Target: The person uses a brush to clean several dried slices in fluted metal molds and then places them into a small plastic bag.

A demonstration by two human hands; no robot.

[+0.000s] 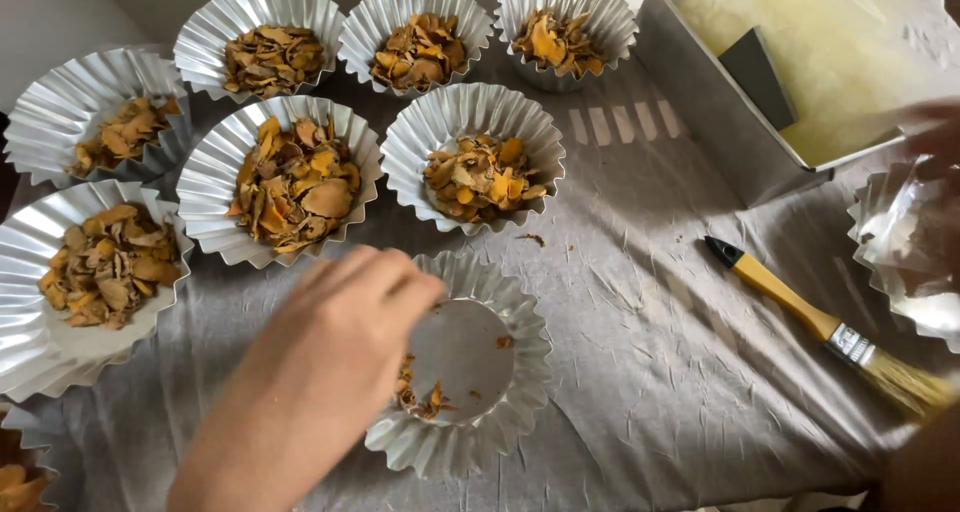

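Head view looks down on a wrinkled grey cloth (640,372) spread under everything, with a deep metal tray (700,102) of pale yellow material up and to the right of the left hand (330,342). Beyond that hand's fingertips and off to its left stand seven fluted foil cups (295,177), each already heaped with dry orange-brown flakes (300,187). Directly beneath the hand sits the near foil cup (470,372), its flat bottom mostly bare, with only a few flakes lying below the fingers. The hand hovers over this cup's left rim, fingers drawn together and curled downward; whether they pinch any flakes I cannot tell, since the fingertips are blurred. Judging by this, the step in hand is filling the last cup, barely started. The next move seems to call for more flakes, spread evenly to match the other cups. Farther right lies a pastry brush (820,322) with a yellow handle, untouched. At the far right edge the right hand (935,142) is blurred near some clear, crinkled wrapping (900,232); its grasp cannot be made out.
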